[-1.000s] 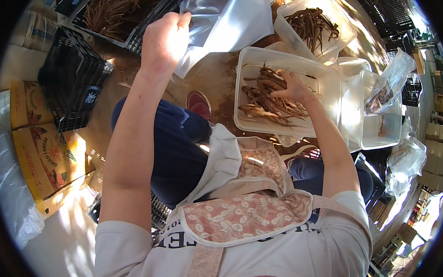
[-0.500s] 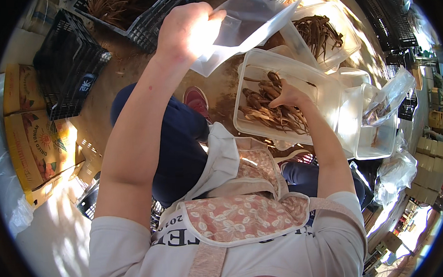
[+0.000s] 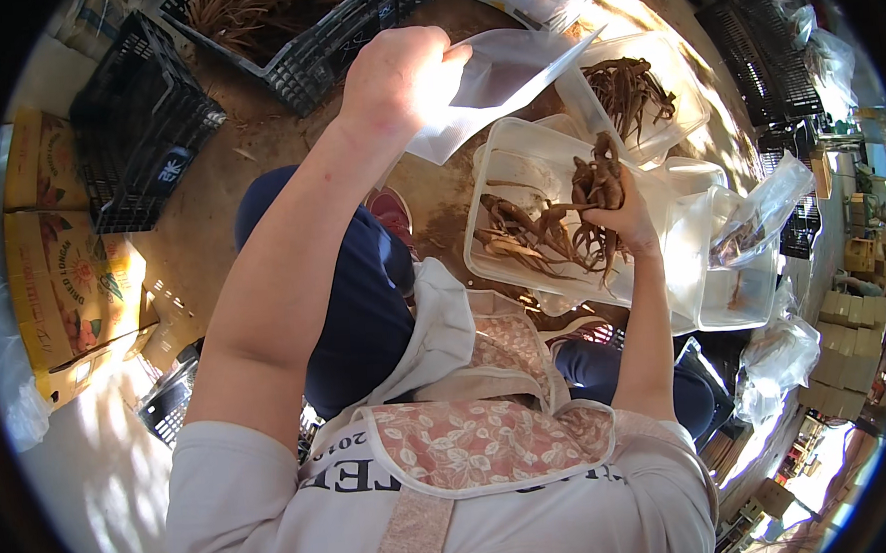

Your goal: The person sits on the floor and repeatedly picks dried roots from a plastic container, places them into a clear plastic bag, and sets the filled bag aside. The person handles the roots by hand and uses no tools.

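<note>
My left hand [image 3: 405,80] is closed on the edge of a clear plastic bag [image 3: 498,85], holding it up with its mouth spread. In my right hand [image 3: 633,221] is a bunch of brown dried roots [image 3: 598,180], gripped over a translucent plastic bin [image 3: 516,144]. More long, thin roots [image 3: 521,230] lie in that bin, below and left of the bunch. Some strands of the bunch hang down to the roots in the bin.
Behind stands another translucent bin [image 3: 688,75] with a pile of roots [image 3: 632,91]. A black crate [image 3: 297,69] at the far left holds thin roots; an upright black crate [image 3: 145,132] and yellow cartons [image 3: 63,281] stand at left. Bagged roots [image 3: 751,230] rest at right.
My right hand has closed on a bunch of roots and lifted it, moving right. My left hand, with the bag, has shifted slightly right and nearer.
</note>
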A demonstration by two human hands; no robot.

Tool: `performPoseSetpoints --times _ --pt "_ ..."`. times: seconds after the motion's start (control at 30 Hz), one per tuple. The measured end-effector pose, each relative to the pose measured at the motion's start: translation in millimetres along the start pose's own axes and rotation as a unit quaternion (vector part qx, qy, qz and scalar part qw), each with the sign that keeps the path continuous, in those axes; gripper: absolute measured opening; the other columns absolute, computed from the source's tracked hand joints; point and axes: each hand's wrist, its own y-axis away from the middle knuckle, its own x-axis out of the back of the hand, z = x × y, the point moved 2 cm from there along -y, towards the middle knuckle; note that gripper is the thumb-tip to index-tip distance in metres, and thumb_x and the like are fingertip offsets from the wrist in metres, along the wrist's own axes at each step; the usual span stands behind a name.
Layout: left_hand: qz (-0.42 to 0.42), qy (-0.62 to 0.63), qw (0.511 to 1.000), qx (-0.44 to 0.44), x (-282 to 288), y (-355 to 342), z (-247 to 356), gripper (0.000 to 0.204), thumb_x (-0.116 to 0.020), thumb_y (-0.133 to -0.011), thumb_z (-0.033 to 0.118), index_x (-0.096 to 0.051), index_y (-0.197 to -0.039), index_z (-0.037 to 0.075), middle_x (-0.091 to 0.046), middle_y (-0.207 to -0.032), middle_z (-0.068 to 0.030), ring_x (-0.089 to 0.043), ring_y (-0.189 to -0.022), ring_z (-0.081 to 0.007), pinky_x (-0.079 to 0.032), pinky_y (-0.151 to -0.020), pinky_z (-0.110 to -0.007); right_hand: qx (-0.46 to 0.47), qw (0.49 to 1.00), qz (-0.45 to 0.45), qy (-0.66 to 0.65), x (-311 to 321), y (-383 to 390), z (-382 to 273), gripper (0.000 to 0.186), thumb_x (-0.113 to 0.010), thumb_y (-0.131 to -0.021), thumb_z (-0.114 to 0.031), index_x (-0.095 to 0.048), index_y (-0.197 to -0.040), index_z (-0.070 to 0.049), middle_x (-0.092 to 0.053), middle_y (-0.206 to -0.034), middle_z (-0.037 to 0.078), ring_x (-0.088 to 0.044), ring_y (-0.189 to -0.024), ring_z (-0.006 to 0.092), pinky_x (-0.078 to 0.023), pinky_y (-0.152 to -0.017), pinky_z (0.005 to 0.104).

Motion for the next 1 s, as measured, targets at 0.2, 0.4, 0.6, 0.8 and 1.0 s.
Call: performPoseSetpoints --times 0.2,0.4,0.6,0.8,1.0 --pt "-0.003 0.015 1.000 -0.010 -8.5 4.2 4.9 0.031 -0.057 -0.082 0.032 -0.062 -0.071 0.003 -0.060 -0.070 -0.0164 -0.059 -0.067 -0.0340 -0.048 -0.059 -0.039 -0.008 0.988 0.077 -0.135 8.4 17.0 4.7 0.070 -0.079 -0.063 -0.013 -0.044 -0.122 0.000 -0.057 -0.109 0.009 -0.052 -0.104 0.0181 -0.040 -0.092 0.0302" --pt "0.018 0.026 0.999 -0.019 -9.9 8.6 10.2 0.028 -0.058 -0.081 0.030 -0.061 -0.070 0.003 -0.060 -0.069 -0.0160 -0.059 -0.065 -0.0331 -0.047 -0.058 -0.038 0.158 0.909 0.277 0.268 10.5 39.6 -42.6 0.084 -0.082 -0.057 -0.013 -0.036 -0.125 0.002 -0.058 -0.109 0.015 -0.059 -0.095 0.0229 -0.048 -0.080 0.0324" --pt "-0.002 0.032 0.999 -0.026 -16.8 5.0 14.7 0.027 -0.058 -0.081 0.031 -0.061 -0.072 0.006 -0.061 -0.071 -0.0143 -0.059 -0.066 -0.0326 -0.047 -0.058 -0.038 0.208 0.959 0.194 -0.021 16.9 54.1 -61.4 0.078 -0.071 -0.065 0.005 -0.033 -0.132 -0.003 -0.055 -0.097 0.005 -0.055 -0.082 0.0134 -0.047 -0.074 0.0248" --pt "-0.034 0.009 0.999 -0.016 -21.9 5.8 20.5 0.023 -0.059 -0.079 0.029 -0.062 -0.072 0.008 -0.061 -0.071 -0.0137 -0.059 -0.066 -0.0315 -0.048 -0.058 -0.036 0.166 0.912 0.209 -0.313 57.7 59.8 -20.7 0.054 -0.064 -0.070 -0.002 -0.044 -0.120 0.000 -0.055 -0.106 0.010 -0.055 -0.096 0.0230 -0.047 -0.086 0.0358" --pt "0.008 -0.091 0.995 -0.028 -48.1 18.8 40.1 0.022 -0.056 -0.078 0.027 -0.065 -0.073 0.007 -0.063 -0.074 -0.0151 -0.062 -0.069 -0.0325 -0.051 -0.061 -0.036 0.178 0.837 0.118 -0.503 14.6 43.2 37.0 0.066 -0.061 -0.072 -0.017 -0.037 -0.130 0.000 -0.047 -0.126 0.018 -0.044 -0.118 0.0325 -0.036 -0.100 0.0419"
